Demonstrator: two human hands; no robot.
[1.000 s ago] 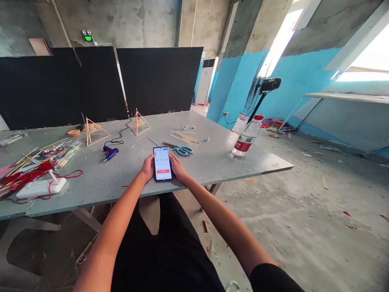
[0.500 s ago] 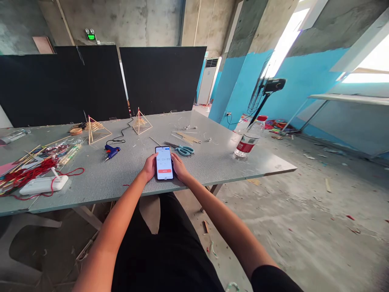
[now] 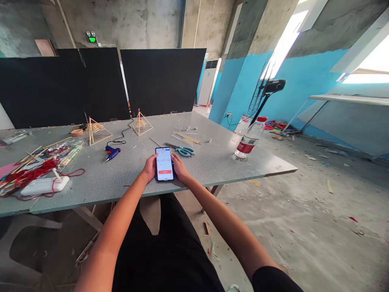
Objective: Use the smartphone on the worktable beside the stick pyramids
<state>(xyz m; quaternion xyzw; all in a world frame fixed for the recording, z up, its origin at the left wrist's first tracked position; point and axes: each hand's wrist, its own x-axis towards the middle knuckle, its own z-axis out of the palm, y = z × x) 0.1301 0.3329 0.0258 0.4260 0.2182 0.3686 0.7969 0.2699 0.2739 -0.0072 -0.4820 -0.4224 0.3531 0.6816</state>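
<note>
The phone (image 3: 164,165) is near the middle of the frame, by the near edge of the worktop (image 3: 212,172). Its screen is lit and shows big numbers with an orange bar below. The left hand (image 3: 150,167) holds one side and the right hand (image 3: 180,167) holds the other, so each grip has hold of the phone. I cannot tell if the phone touches the worktop. Blue scissors (image 3: 180,149) lie just past the right hand. A blue glue gun (image 3: 112,152) lies left of the middle. Red yarn (image 3: 42,170) sits in a messy heap at the left of the frame. A bottle (image 3: 245,144) with a red cap stands right of the middle.
</note>
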